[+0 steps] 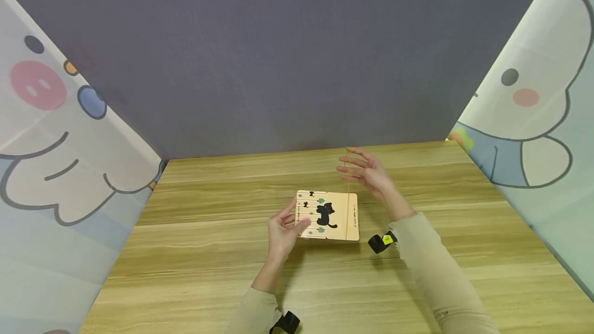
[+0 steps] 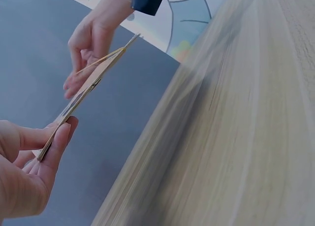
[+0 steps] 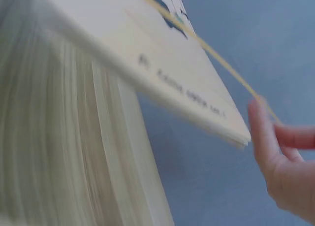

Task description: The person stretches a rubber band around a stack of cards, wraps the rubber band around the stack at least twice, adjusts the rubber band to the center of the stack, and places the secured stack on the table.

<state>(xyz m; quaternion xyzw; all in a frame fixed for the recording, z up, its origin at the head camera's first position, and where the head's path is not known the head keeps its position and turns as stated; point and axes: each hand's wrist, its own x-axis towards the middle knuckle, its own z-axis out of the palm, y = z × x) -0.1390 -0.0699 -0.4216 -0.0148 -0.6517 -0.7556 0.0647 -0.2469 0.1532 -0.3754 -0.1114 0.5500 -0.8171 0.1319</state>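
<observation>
My left hand (image 1: 282, 231) grips a small cream notebook (image 1: 337, 205) by its left end, thumb on the cover and fingers beneath. A black cat, green leaves and thin lines decorate that cover. The left wrist view shows the notebook (image 2: 84, 95) nearly edge-on, tilted and held above the table. Around its right part runs a thin yellow rubber band (image 1: 348, 187). My right hand (image 1: 371, 171), beyond the far right corner, holds the band stretched away from the notebook on its fingers. In the right wrist view the band (image 3: 221, 61) slants taut from cover to fingertips.
Below the hands lies a wood-grain table (image 1: 199, 251). A dark grey panel (image 1: 287, 66) rises at its back edge, with cartoon-printed sheets (image 1: 55, 179) along both sides. Black straps (image 1: 378, 244) are worn at the wrists.
</observation>
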